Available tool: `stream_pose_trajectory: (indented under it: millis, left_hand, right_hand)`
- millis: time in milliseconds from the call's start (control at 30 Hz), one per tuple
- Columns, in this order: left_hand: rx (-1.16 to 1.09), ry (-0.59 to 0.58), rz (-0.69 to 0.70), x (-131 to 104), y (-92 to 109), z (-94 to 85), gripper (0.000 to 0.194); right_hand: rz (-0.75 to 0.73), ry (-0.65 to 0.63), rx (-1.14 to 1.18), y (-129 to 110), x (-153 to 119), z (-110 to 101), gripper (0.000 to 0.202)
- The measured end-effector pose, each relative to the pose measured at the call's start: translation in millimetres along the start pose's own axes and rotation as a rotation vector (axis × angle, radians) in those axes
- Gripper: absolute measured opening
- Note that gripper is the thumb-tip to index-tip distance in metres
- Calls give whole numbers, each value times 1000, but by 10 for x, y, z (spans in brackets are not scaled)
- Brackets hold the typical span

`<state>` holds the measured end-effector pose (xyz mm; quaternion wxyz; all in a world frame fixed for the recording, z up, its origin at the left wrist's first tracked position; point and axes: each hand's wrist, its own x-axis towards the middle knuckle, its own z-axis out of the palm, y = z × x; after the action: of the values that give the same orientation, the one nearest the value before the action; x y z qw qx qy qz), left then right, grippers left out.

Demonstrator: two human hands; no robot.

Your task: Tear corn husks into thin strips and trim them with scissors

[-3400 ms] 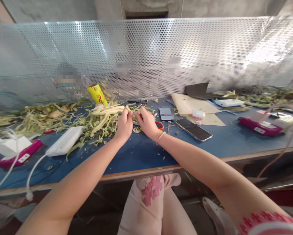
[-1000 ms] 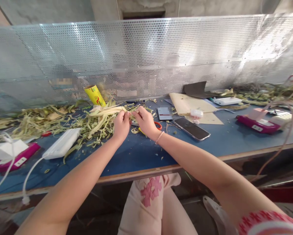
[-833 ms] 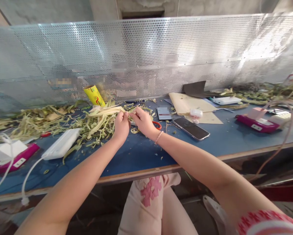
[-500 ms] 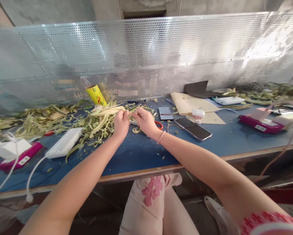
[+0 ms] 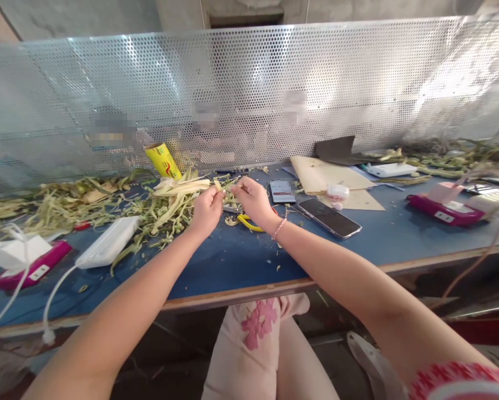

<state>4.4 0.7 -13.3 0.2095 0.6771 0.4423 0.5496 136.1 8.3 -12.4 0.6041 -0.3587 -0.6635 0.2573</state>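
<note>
My left hand [image 5: 208, 212] is closed in a pinch on a pale green plant strip [image 5: 218, 185] that sticks up past its fingertips. Close beside it, my right hand [image 5: 253, 203] is also pinched, and whatever sits between its fingertips is too small to make out. Just left of the hands lies a tangled heap of pale green plant strips and stems [image 5: 166, 211]. Under my right hand and wrist show a yellow curved handle [image 5: 249, 224] and a bit of red, apparently scissors, partly hidden.
A smartphone [image 5: 330, 218], an earbud case [image 5: 337, 192] and brown paper [image 5: 332, 175] lie to the right. A yellow tube [image 5: 163, 161] leans at the perforated metal screen [image 5: 249, 83]. At left are a white power bank [image 5: 107, 244] and a magenta socket block [image 5: 33, 269]; another magenta block [image 5: 444, 211] is at right.
My hands have moved slightly apart, the right one shifting a little to the right. The plant strip at my left fingertips and the yellow handle now show more clearly.
</note>
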Motion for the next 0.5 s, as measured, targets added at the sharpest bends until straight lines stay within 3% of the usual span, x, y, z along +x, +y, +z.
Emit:
stream_pose_trajectory:
  millis: [300,500]
  left_hand:
    - [-116,-13,-83,-14,-19,19,28]
    - [-230,47,-167,24,-84,41,28]
  right_hand:
    - [40,-3,62,99,12,12,29]
    - [145,-136,147,102,36,-21,17]
